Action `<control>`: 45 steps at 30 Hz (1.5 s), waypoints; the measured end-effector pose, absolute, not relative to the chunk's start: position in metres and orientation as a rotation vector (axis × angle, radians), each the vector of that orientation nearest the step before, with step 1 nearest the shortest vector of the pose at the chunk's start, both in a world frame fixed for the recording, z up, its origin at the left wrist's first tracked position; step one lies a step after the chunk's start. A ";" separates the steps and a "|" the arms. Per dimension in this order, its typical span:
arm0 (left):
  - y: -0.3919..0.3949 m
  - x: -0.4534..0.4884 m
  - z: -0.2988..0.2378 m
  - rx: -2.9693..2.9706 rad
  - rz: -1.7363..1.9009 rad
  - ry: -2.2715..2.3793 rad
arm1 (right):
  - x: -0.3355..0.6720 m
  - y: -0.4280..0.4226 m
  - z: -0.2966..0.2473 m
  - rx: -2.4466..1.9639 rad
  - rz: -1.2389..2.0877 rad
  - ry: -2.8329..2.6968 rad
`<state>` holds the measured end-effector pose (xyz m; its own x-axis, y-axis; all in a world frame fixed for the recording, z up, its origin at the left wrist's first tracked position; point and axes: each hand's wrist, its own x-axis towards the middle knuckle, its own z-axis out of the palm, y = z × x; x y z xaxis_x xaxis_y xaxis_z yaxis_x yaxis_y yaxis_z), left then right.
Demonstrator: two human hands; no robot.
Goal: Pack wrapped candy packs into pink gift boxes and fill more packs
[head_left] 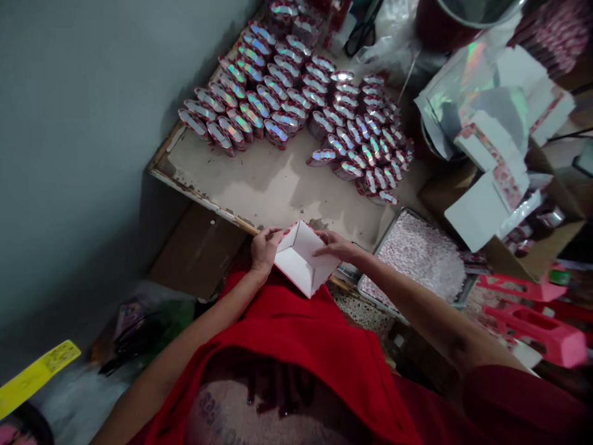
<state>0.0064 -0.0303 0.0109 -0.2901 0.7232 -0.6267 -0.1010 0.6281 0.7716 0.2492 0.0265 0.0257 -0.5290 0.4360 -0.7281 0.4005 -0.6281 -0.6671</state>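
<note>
A small white open-topped paper box with a red outer edge sits above my lap, at the near edge of a worn table. My left hand grips the box's left wall, fingers curled round it. Stretched across the box's right rim, my right hand has its fingers inside the opening, pressing the paper. Red cloth covers my lap below the box.
Several rows of small finished boxes with shiny holographic tops fill the far half of the table. A metal tray of white-pink bits lies to the right. Flat white cardboard blanks and holographic sheets are stacked beyond it; pink plastic pieces at right.
</note>
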 end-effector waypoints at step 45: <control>0.114 -0.061 0.007 2.053 0.636 0.928 | 0.231 -0.040 0.036 -1.948 0.312 -2.207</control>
<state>-0.0612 0.1140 0.0071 0.6083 0.7846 0.1194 0.3948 -0.4297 0.8121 0.2308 -0.0401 0.0356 -0.1250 0.9922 -0.0028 0.9542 0.1194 -0.2744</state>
